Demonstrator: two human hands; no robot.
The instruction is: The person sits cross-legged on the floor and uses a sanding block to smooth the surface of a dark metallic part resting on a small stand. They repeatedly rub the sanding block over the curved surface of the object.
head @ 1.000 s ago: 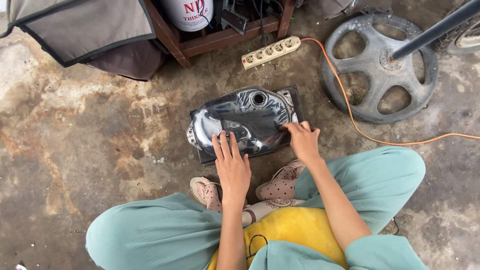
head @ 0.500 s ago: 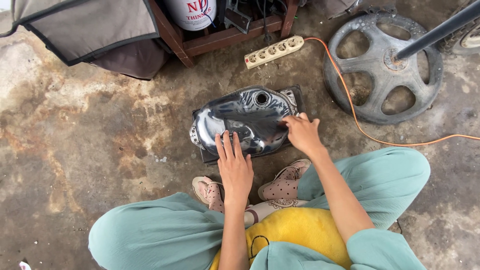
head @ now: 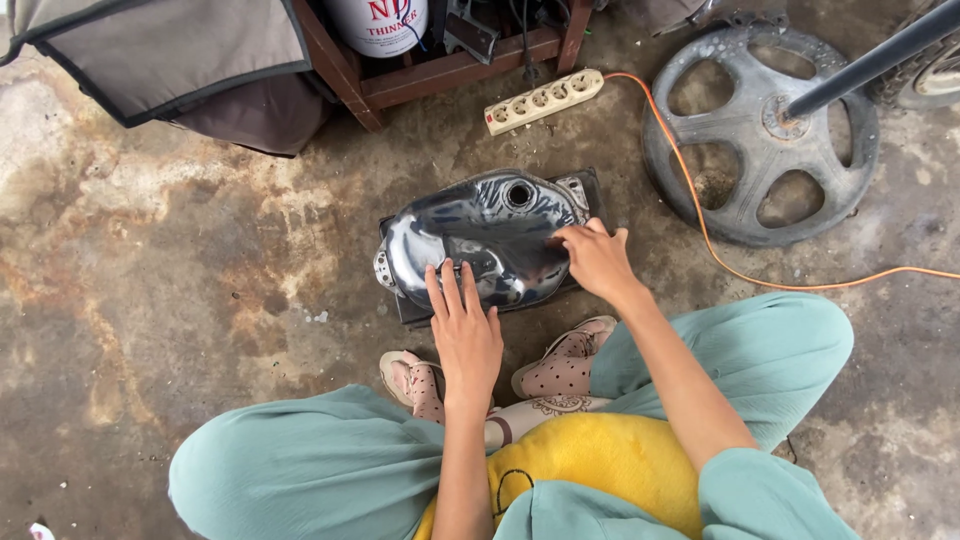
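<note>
A glossy dark metal fuel tank with a round filler hole [head: 490, 240] lies on a black mat [head: 590, 195] on the stained concrete floor [head: 200, 280], just in front of the squatting person's slippered feet. The left hand [head: 465, 335] presses flat on the tank's near edge, fingers [head: 448, 285] released and stretched out. The right hand [head: 597, 260] rests on its right side, fingers curled, grasping nothing I can make out. A white power strip [head: 543, 100] lies beyond.

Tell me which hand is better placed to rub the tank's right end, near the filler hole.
Right. The right hand already rests fingertips-down on the tank just below the filler hole. The left hand lies flat on the near edge, farther away.
</note>
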